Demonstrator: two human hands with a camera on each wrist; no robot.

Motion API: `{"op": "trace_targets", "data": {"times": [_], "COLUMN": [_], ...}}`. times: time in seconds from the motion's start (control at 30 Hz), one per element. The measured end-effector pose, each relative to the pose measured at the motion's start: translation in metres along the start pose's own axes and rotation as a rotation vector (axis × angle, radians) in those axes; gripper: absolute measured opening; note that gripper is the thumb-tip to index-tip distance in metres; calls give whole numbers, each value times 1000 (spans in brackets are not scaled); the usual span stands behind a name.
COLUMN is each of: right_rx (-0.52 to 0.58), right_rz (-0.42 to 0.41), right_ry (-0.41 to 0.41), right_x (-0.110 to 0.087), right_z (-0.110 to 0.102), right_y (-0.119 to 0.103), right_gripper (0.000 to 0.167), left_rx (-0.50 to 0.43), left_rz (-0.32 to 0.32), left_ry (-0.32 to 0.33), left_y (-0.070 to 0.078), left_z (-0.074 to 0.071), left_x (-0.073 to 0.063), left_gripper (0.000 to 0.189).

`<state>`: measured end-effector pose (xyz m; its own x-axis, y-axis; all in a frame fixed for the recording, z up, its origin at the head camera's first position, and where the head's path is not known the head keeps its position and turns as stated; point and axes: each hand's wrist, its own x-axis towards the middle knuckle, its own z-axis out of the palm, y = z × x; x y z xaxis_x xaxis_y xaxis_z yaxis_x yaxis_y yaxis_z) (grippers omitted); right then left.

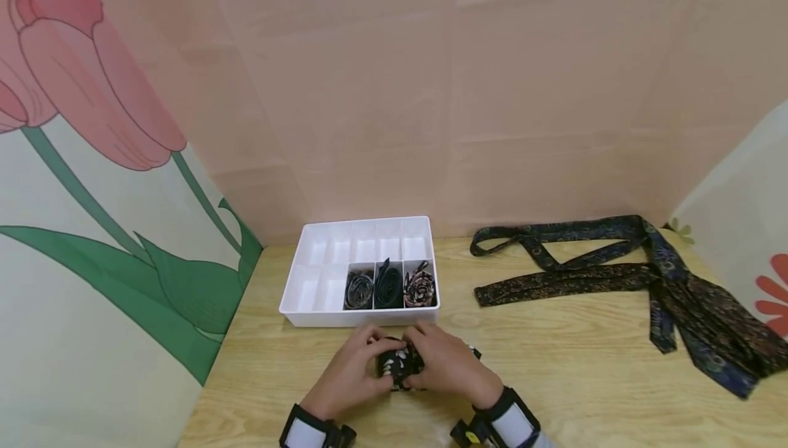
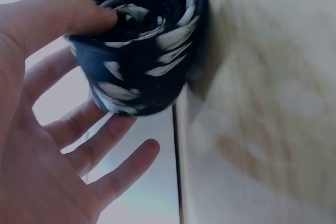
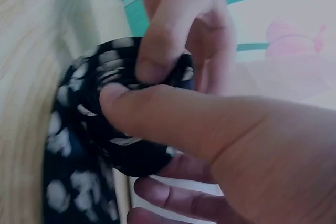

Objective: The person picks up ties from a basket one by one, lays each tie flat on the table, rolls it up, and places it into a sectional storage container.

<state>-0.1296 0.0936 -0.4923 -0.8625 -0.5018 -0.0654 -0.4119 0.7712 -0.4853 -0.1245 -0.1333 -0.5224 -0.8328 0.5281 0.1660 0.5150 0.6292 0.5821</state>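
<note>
A black necktie with white markings [image 1: 395,364], wound into a thick roll, is between my two hands near the table's front. My left hand [image 1: 359,373] grips it from the left, its thumb on the roll's coiled end in the left wrist view. From the right, my right hand [image 1: 452,369] holds the same roll [image 3: 139,163], thumb across the coil and fingers beneath. A flat unrolled length of the necktie [image 3: 68,182] runs along the table in the right wrist view. In the head view, the hands hide much of the roll.
Just beyond the hands stands a white compartment tray [image 1: 360,320]. Its front right compartments hold a grey rolled tie [image 1: 359,291], a dark green one [image 1: 388,287] and a pinkish patterned one [image 1: 419,288]. Blue [image 1: 585,230] and brown [image 1: 566,284] patterned ties lie overlapping at right.
</note>
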Motion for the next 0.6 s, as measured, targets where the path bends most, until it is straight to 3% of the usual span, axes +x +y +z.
{"op": "trace_targets", "data": {"times": [0.2, 0.37, 0.5, 0.6], "right_rx": [-36, 21, 19, -5], "right_rz": [14, -24, -25, -13], "right_ry": [-7, -27, -10, -9], "right_x": [-1, -1, -1, -2], "right_z": [2, -1, -4, -5], "right_y": [5, 3, 6, 11], "right_gripper": [65, 64, 56, 56], "left_rx": [-30, -9, 15, 9], "left_rz": [5, 14, 57, 73], "left_ry": [12, 17, 31, 6], "left_y": [1, 2, 3, 5], "left_z": [4, 5, 9, 15], "left_x": [-1, 0, 3, 6], "left_gripper": [56, 47, 52, 57]}}
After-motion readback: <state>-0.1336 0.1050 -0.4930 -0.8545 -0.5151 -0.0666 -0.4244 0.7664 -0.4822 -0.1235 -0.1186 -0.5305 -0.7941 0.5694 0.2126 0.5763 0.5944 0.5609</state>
